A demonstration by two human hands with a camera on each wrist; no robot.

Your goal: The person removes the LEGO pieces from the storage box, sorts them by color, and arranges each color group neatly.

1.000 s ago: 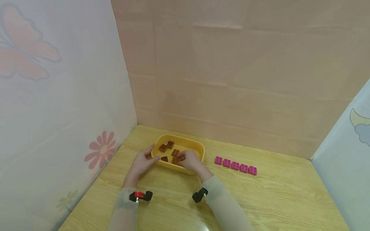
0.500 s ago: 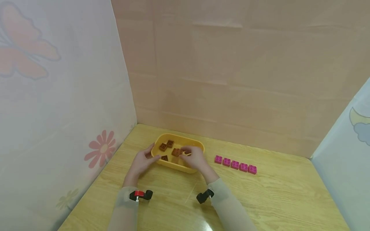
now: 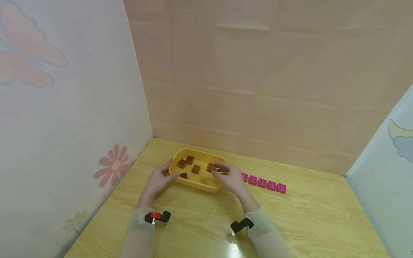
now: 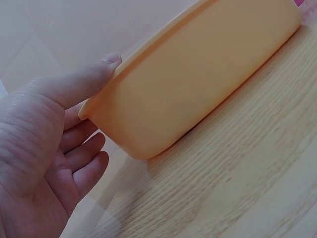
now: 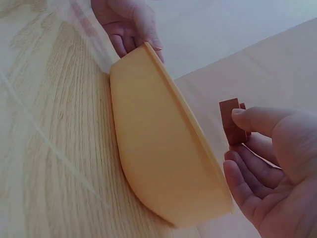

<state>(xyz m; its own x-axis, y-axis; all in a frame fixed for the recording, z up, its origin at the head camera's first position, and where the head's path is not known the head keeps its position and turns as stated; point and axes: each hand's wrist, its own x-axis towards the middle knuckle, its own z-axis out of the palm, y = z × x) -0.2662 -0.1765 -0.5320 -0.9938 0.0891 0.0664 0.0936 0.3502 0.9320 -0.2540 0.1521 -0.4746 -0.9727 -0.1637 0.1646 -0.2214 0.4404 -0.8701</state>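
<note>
A yellow plastic tub [image 3: 198, 185] stands on the wooden table. My left hand [image 3: 159, 180] grips its left end, the thumb lying on the rim and the other fingers behind the corner, as the left wrist view [image 4: 54, 129] shows. Over the tub's right end, my right hand [image 3: 231, 178] pinches a brown toy brick [image 3: 211, 167] between thumb and fingers. The right wrist view has that brick [image 5: 231, 123] raised above the rim. Several other brown bricks [image 3: 195, 169] lie loose on the tub's floor.
Right of the tub, several pink toy bricks [image 3: 262, 183] form a straight row on the table [image 3: 309, 208]. My right hand partly covers the row's left end. A tan cloth wall [image 3: 258, 89] closes the back, with pale printed walls at both sides.
My right hand has picked the brown brick from the tub's floor and carried it up and rightward to the right end. The left hand keeps its hold on the tub.
</note>
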